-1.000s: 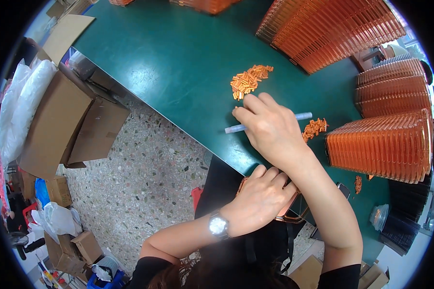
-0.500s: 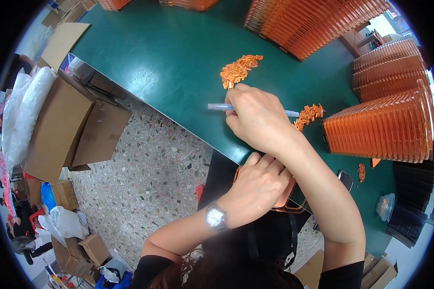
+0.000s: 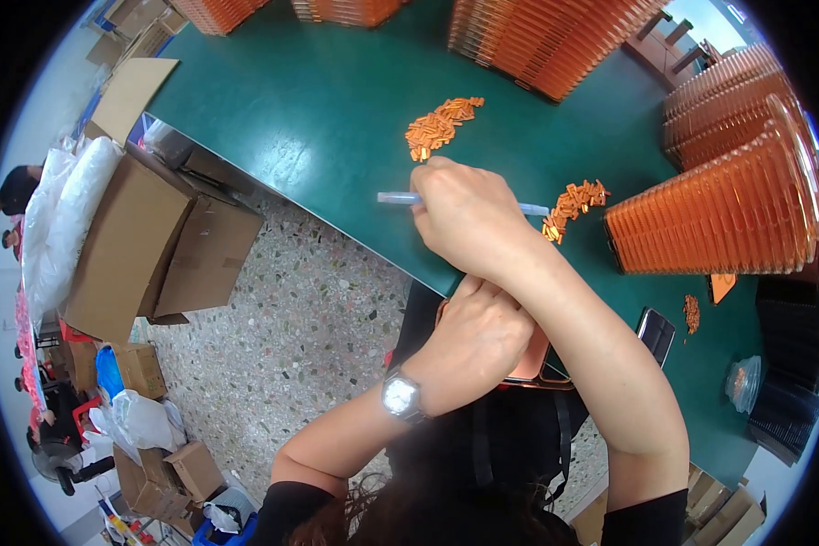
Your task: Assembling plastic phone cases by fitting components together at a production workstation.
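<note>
My right hand (image 3: 469, 217) is closed around a slim, translucent pale-blue pen-like stick (image 3: 397, 197), whose two ends stick out on either side. It is over the green table near the front edge. Just below, my left hand (image 3: 479, 341), with a watch on its wrist, has its fingers curled over a glossy orange-framed piece (image 3: 530, 362) at the table edge; hand and right forearm hide much of it. Beyond my right hand lies a pile of small orange pieces (image 3: 432, 133). A second pile of such pieces (image 3: 573, 207) lies beside the stick's right end.
Stacks of orange ribbed plastic parts (image 3: 714, 214) stand at the right and along the far side (image 3: 546, 45). A phone (image 3: 655, 337) and a clear round container (image 3: 743, 384) lie on the right. Cardboard boxes (image 3: 132, 241) stand left of the table on the speckled floor (image 3: 282, 300).
The whole view has shifted slightly, moving the table and stacks in the picture. Both hands keep nearly the same pose, the right still holding the stick, the left still on the orange-framed piece.
</note>
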Action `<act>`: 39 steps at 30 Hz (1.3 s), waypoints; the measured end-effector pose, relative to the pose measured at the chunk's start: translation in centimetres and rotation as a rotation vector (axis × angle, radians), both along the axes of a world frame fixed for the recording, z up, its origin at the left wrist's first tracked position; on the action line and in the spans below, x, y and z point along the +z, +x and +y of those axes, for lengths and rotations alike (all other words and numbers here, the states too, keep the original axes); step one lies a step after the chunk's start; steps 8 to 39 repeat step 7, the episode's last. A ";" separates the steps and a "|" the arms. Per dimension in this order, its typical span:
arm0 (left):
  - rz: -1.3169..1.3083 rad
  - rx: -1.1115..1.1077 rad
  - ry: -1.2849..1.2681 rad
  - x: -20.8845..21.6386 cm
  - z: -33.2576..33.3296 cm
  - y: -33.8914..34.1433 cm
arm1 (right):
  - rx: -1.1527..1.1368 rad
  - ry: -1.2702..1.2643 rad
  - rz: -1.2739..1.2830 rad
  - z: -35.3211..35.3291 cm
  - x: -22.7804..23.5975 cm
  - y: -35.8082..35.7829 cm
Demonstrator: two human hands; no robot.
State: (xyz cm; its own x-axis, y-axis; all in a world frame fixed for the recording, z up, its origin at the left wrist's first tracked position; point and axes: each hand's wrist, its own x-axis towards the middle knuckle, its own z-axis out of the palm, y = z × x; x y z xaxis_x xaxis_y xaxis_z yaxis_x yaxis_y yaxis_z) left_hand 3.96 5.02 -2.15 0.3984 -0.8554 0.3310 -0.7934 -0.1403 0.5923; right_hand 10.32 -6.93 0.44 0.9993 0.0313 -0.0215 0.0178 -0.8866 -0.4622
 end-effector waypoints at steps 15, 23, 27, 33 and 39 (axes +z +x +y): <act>0.209 -0.152 0.288 0.6 -0.1 2.0 | -0.041 0.196 -0.108 -4.8 3.2 -6.3; 0.209 -0.152 0.288 0.6 -0.1 2.0 | -0.041 0.196 -0.108 -4.8 3.2 -6.3; 0.209 -0.152 0.288 0.6 -0.1 2.0 | -0.041 0.196 -0.108 -4.8 3.2 -6.3; 0.209 -0.152 0.288 0.6 -0.1 2.0 | -0.041 0.196 -0.108 -4.8 3.2 -6.3; 0.209 -0.152 0.288 0.6 -0.1 2.0 | -0.041 0.196 -0.108 -4.8 3.2 -6.3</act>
